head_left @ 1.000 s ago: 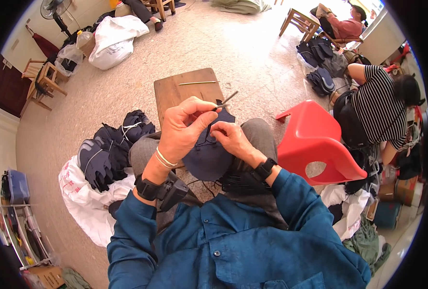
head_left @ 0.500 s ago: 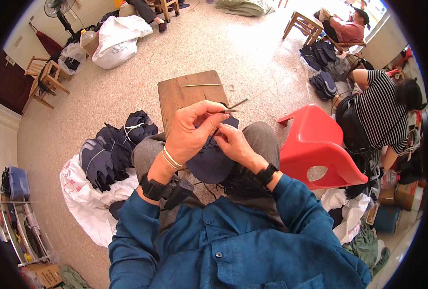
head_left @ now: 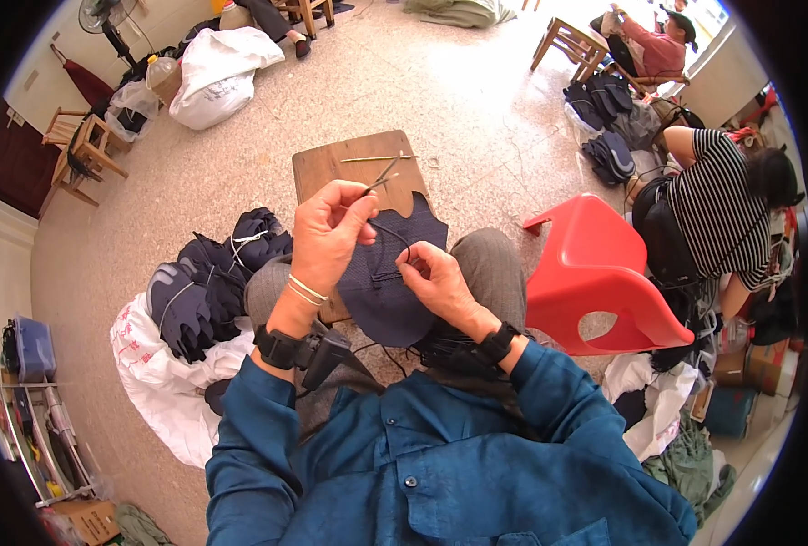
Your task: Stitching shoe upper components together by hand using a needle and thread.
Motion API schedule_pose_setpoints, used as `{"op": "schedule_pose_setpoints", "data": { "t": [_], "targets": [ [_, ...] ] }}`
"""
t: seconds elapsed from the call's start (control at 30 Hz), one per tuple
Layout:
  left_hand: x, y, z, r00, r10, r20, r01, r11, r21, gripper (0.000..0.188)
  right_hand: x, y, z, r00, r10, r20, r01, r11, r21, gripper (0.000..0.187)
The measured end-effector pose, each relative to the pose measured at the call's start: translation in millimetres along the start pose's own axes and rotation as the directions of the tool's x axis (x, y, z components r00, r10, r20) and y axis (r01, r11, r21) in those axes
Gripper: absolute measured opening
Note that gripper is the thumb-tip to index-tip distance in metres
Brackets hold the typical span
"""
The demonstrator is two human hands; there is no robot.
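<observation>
At the person's right stood a red plastic chair (head_left: 595, 255); at the left sagged a white sack (head_left: 169, 396), its red print (head_left: 131, 339) too small to make out. Ahead, a wooden bench (head_left: 331, 168). Navy fabric panel (head_left: 390, 305) lay over its near part. Left hand (head_left: 325, 235) and right hand (head_left: 438, 280): each grip pinched on one dark cord (head_left: 391, 233), slightly bowed above the panel. Thin rod (head_left: 368, 159) lay on the bench's far part. Two thin prongs (head_left: 386, 173) jutted from the left grip, kind unclear.
</observation>
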State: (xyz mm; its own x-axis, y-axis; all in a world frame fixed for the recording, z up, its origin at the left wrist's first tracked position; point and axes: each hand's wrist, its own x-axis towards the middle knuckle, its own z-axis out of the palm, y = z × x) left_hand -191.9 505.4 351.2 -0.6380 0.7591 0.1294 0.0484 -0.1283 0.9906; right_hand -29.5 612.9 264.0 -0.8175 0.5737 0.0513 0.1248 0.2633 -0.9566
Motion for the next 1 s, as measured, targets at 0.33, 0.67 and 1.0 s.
{"op": "schedule_pose_setpoints", "data": {
  "t": [0.33,0.67,1.0],
  "targets": [
    [-24.4,-46.9,-60.7,0.933,-0.349,-0.081,0.304,0.890,-0.339,0.016,5.7,-6.5,-27.9,0.987,0.127,0.099,-0.161,0.788,0.595,0.020],
    [-33.4,-67.3,-85.9,0.965,-0.209,-0.159,0.248,0.924,0.292,0.025,16.9,-4.1,-68.5,0.954,0.286,-0.095,-0.127,0.668,0.733,0.022],
    [-48.8,-81.0,-38.0,0.979,-0.027,0.204,-0.143,0.622,0.770,0.022,30.3,-4.6,-91.2,0.900,0.306,-0.312,0.003,0.710,0.705,0.027]
  ]
}}
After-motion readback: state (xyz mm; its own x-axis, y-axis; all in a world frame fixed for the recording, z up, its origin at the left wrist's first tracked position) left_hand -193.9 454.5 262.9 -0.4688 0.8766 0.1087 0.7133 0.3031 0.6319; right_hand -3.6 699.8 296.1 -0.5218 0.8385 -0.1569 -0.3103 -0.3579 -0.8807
